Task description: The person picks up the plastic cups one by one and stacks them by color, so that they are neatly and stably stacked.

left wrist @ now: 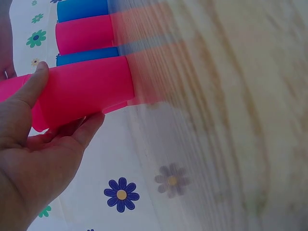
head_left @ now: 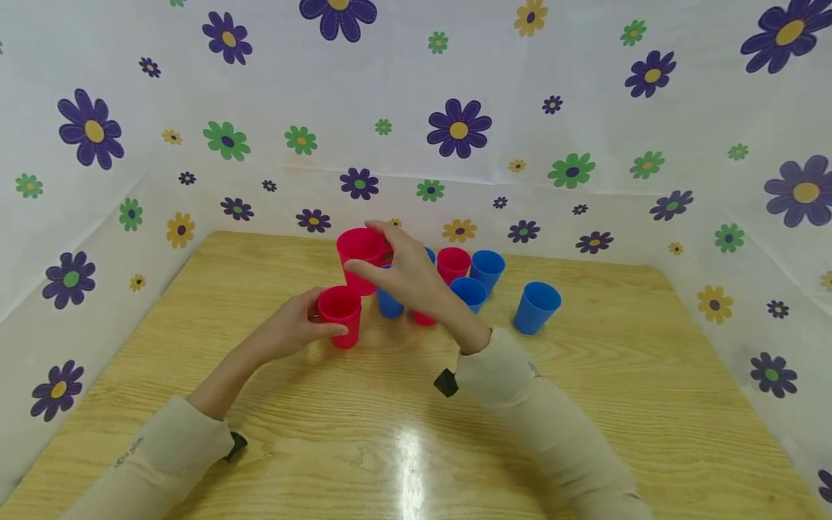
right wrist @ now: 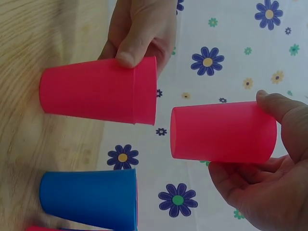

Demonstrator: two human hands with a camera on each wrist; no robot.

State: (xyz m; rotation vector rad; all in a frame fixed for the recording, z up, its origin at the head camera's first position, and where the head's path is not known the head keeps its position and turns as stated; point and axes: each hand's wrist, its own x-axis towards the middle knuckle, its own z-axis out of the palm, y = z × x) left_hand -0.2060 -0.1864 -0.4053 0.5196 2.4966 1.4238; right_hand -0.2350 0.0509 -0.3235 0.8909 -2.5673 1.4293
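My left hand (head_left: pixel 286 334) grips a red plastic cup (head_left: pixel 345 331) that stands upright on the table, thumb on the near side. In the right wrist view this cup (right wrist: pixel 89 91) shows a band below its rim, as if another cup were nested in it. My right hand (head_left: pixel 416 278) holds a second red cup (head_left: pixel 354 263) by its rim end, raised off the table. The right wrist view shows that cup's (right wrist: pixel 219 134) base just above the left cup's mouth, a small gap between them. A blue cup (head_left: pixel 391 302) stands beside the left cup.
Behind and under my right forearm stand more cups: a red cup (head_left: pixel 453 263), a blue cup (head_left: pixel 488 267), another blue cup (head_left: pixel 469 289) and a partly hidden red cup (head_left: pixel 424 318). One blue cup (head_left: pixel 536 307) is apart at the right. A flowered cloth (head_left: pixel 390 152) encloses the wooden table (head_left: pixel 364 426).
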